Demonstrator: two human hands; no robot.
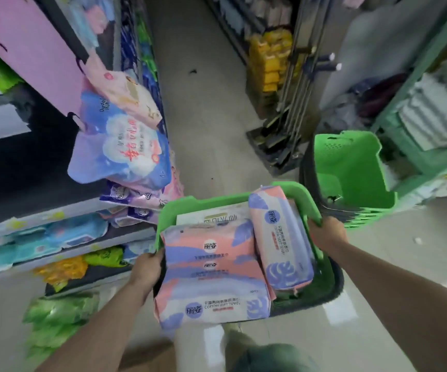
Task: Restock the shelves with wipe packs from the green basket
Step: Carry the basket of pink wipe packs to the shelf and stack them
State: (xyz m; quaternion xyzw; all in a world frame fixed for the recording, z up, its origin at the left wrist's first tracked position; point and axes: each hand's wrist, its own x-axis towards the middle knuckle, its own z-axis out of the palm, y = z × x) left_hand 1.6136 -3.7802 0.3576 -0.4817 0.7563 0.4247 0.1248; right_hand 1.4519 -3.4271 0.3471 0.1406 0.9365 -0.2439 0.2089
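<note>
I hold a green basket (190, 205) in front of me above the floor. My left hand (147, 267) grips its left rim and my right hand (327, 232) grips its right rim. Inside lie pink-and-purple wipe packs: a large stack (211, 275) at the front left, a single pack (281, 237) leaning at the right, and a white pack (211, 216) behind them. The shelves (64, 237) stand to my left, with stacked packs on several levels.
A second green basket (351, 167) sits on the floor ahead at the right. Blue-and-pink packs (126, 146) jut out from the left shelf into the aisle. Brooms and mops (284, 124) lean at the aisle's right side. A green rack (431, 146) stands far right.
</note>
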